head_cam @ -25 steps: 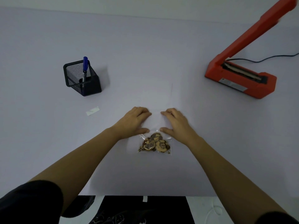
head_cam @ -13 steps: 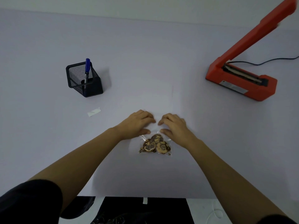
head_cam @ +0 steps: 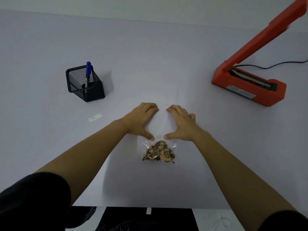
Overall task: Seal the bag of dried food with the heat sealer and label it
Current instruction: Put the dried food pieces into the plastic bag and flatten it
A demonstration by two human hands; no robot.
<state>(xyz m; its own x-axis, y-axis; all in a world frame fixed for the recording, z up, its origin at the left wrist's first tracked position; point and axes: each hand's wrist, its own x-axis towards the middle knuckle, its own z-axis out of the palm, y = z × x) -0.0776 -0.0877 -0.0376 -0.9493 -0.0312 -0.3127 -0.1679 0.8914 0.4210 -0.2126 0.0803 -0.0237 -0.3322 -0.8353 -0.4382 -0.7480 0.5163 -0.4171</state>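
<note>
the clear plastic bag of brown dried food slices [head_cam: 159, 152] lies flat near the middle of the pale table's [head_cam: 150, 55] front edge, its long axis running away from the person, food bunched at the near end. the left hand [head_cam: 141, 120] and right hand [head_cam: 180, 123] lie spread, palms down, on the empty far part of the bag, thumbs just above the food. the orange heat sealer [head_cam: 250, 84], its arm raised, sits toward the far right corner, nearer the right hand. the black mesh pen holder [head_cam: 85, 84] and small white label [head_cam: 95, 117] lie to the left.
</note>
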